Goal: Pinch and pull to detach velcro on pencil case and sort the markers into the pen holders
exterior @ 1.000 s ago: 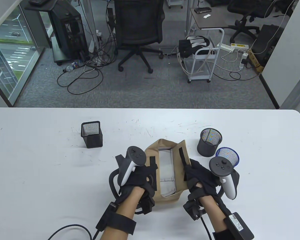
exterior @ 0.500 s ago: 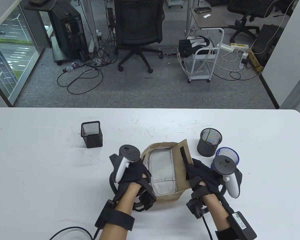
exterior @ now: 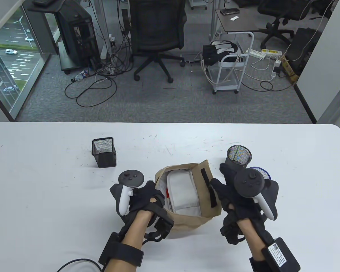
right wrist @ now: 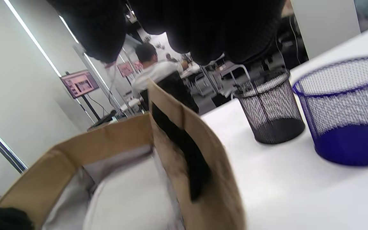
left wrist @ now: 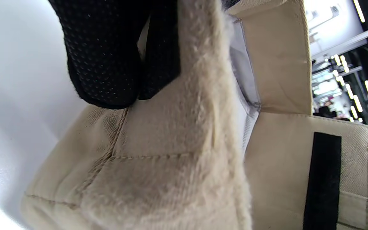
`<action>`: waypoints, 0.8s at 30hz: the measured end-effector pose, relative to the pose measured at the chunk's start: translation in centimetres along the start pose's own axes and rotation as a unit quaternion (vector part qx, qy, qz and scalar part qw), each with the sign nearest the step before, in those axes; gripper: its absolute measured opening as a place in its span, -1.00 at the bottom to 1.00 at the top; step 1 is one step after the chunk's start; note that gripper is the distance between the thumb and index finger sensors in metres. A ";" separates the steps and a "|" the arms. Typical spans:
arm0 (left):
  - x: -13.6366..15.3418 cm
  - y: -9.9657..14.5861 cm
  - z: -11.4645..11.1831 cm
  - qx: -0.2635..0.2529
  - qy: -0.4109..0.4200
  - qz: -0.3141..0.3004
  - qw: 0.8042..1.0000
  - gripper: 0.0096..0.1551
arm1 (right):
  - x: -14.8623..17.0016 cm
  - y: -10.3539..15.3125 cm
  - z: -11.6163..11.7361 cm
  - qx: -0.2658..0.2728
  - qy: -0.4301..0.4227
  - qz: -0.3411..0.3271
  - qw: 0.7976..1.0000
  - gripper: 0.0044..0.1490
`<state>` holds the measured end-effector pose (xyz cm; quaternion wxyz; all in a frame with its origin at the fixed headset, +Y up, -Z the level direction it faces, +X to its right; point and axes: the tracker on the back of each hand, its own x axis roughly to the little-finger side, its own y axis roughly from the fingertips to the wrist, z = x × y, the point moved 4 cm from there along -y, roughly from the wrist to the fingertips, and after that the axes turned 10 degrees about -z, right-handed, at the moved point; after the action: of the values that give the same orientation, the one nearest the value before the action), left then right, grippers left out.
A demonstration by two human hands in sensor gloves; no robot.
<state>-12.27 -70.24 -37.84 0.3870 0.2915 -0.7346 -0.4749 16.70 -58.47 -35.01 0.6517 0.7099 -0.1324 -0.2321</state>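
The tan pencil case point(exterior: 187, 219) lies open near the table's front edge, showing its white lining point(exterior: 181, 192). A red marker point(exterior: 167, 194) peeks out along the left inner wall. My left hand point(exterior: 148, 198) grips the case's left side, and a gloved finger point(left wrist: 107, 64) curls over the fuzzy velcro edge point(left wrist: 184, 134). The right flap point(exterior: 205, 184) stands up with its black velcro strip point(right wrist: 184, 150). My right hand point(exterior: 229, 189) hovers just right of the flap. Its fingers point(right wrist: 203, 28) are loosely curled and hold nothing.
A square black mesh holder point(exterior: 104, 152) stands at the left. A round black mesh holder point(exterior: 238, 157) point(right wrist: 270, 108) and a blue mesh holder point(right wrist: 347, 111) stand to the right of the case, the blue one mostly hidden behind my right hand's tracker in the table view.
My left hand has pulled the case's left side outward, so the case gapes wider and the red marker shows. My right hand has let go of the flap and lifted up.
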 end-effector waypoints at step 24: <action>-0.4 1.5 -2.5 0.007 0.031 -0.040 0.999 -0.18 | -5.1 -4.7 15.2 -0.258 0.172 0.059 0.949 0.34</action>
<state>-10.05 -70.52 -35.93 0.3883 0.3381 -0.7130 -0.4759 4.16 -68.52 -39.49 0.8382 0.5371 0.0040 -0.0940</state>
